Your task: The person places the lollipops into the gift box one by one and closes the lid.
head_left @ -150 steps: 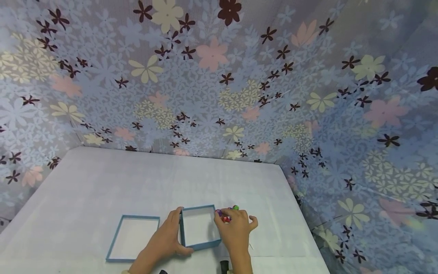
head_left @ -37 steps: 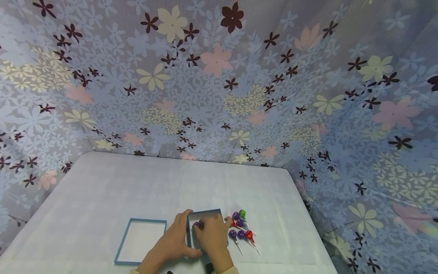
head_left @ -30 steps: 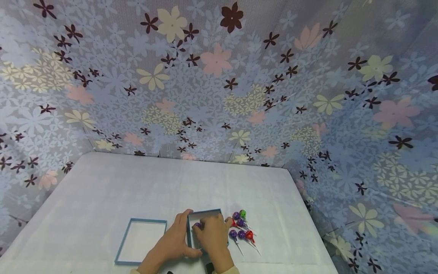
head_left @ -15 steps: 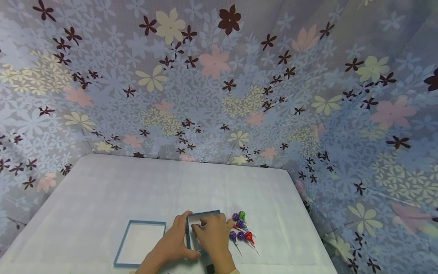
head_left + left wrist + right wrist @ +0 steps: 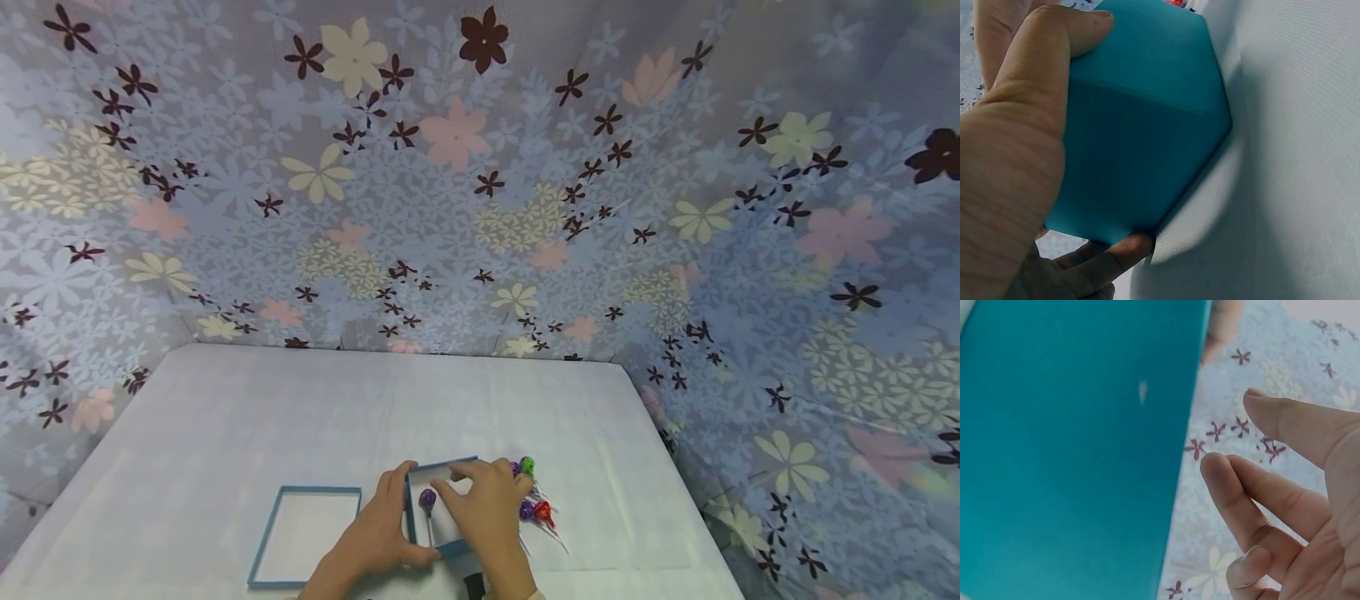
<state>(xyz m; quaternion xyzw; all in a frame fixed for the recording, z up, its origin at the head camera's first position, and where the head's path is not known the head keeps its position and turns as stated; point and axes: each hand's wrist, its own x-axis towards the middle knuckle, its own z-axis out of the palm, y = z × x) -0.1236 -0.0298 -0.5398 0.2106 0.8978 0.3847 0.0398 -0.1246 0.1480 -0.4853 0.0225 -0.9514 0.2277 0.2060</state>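
A blue box with a white inside stands on the table. My left hand grips it at the left, thumb on the front wall and fingers round the far left corner. In the left wrist view the thumb presses the blue wall. Inside, along the left wall, lies a purple-wrapped lollipop, its stick toward me. Over the right part of the box is my right hand, thumb and fingers apart with nothing between them. The right wrist view shows those spread fingers beside the box wall.
To the right of the box lie several lollipops, among them a red one, a purple one and a green one, partly hidden by my right hand. A shallow blue-edged lid lies at the left on the white table.
Five seconds ago the box held nothing and my right hand was at the lollipops. It then held the purple lollipop inside the box, and has now let go and moved right.
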